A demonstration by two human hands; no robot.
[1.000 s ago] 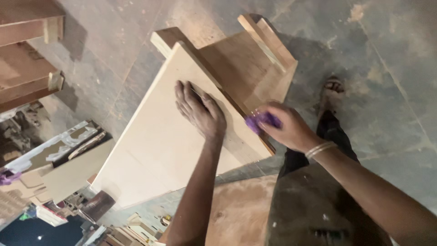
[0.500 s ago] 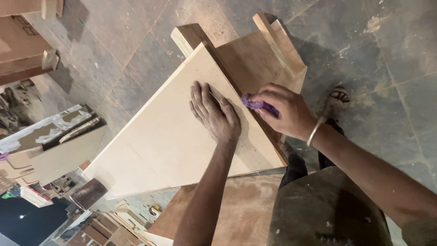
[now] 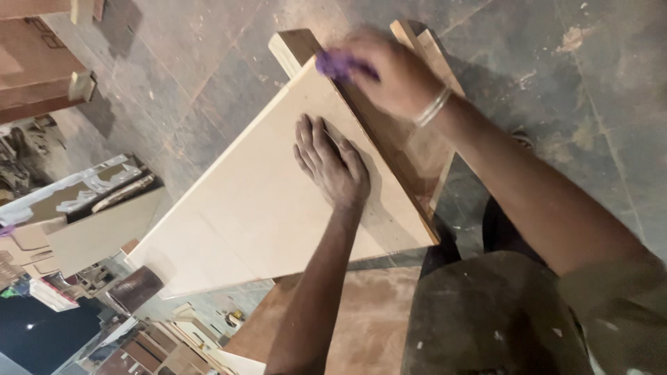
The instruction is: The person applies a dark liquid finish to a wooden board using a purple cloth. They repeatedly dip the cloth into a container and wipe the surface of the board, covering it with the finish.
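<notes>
1. Head view: a pale wooden panel (image 3: pixel 264 201) lies flat across a brown wooden frame (image 3: pixel 410 149), which stands on the grey concrete floor (image 3: pixel 570 104).
2. The left hand (image 3: pixel 332 165) rests on the panel near its far edge, palm down and fingers spread flat, gripping nothing.
3. The right hand (image 3: pixel 392 69) is at the far corner of the panel, blurred, its fingers curled around a small purple piece (image 3: pixel 335 64) pressed against the panel's edge.
4. A metal bangle (image 3: pixel 432 107) sits on the right wrist, just beyond the panel's far edge.
5. Left of the panel, brown wooden blocks (image 3: pixel 42 76) lie on the floor.
6. Near the panel's lower left corner, scrap boards and clutter (image 3: pixel 76 208) are heaped together.
</notes>
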